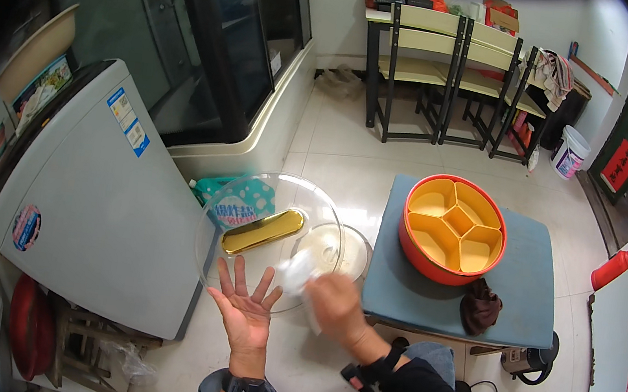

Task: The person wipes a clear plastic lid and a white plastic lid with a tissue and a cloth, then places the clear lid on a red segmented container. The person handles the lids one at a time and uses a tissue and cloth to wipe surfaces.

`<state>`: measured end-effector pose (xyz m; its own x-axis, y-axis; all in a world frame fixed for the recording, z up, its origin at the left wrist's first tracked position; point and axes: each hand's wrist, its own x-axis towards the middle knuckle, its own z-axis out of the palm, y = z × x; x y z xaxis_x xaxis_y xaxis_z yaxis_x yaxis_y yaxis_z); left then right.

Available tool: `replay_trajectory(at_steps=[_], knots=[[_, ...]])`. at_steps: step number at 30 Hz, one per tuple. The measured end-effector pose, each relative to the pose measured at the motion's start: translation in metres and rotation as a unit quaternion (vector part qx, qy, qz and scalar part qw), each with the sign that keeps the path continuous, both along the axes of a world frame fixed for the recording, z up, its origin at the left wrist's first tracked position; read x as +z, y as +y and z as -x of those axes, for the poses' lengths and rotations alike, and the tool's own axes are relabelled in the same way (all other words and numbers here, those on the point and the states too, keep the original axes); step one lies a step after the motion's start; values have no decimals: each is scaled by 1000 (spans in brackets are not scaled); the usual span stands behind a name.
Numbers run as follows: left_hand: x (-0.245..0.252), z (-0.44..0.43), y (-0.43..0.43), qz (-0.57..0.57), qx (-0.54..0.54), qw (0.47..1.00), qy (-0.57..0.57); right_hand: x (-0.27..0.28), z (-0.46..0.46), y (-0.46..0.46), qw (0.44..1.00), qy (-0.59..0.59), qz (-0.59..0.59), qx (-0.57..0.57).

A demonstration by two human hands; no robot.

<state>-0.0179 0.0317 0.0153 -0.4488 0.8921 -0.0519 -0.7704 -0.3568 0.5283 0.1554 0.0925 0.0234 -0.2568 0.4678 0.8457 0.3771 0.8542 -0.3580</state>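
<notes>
A clear round plastic lid (278, 175) with a shiny gold handle (263, 231) rests on the spread fingers of my left hand (246, 306), palm up beneath its near edge. My right hand (335, 306), blurred, is closed on a white tissue or cloth (299, 271) at the lid's right side. To the right, a round red box (430, 265) with yellow compartments (458, 222) stands on a blue-topped stool (524, 271). A crumpled dark brown cloth (481, 307) lies beside the box, at the stool's near edge.
A grey washing machine (111, 199) stands at left, with a teal dotted bag (225, 193) behind the lid. A round pale object (357, 249) sits on the floor. Chairs (422, 70) and a table are at the back. An electric kettle (527, 364) and cable are at lower right.
</notes>
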Motion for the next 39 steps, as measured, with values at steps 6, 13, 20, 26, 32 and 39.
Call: replay_trajectory(at_steps=[6, 13, 20, 26, 32, 39], knots=[[-5, 4, 0, 70, -10, 997, -29, 8, -7, -8, 999, -39, -6, 10], [1, 4, -7, 83, -68, 992, 69, 13, -35, 38, 975, 185, 102, -67], [9, 14, -15, 103, -194, 966, 139, 25, -84, 74, 861, 282, 408, 116], [8, 34, -5, 68, -215, 955, 191, 25, -94, 72, 767, 339, 469, 277], [5, -6, 1, -142, -219, 965, -14, 13, -70, 62, 708, 508, 424, 246], [15, -44, -7, -133, -240, 951, 144, 3, -35, 33, 669, 531, 455, 252]])
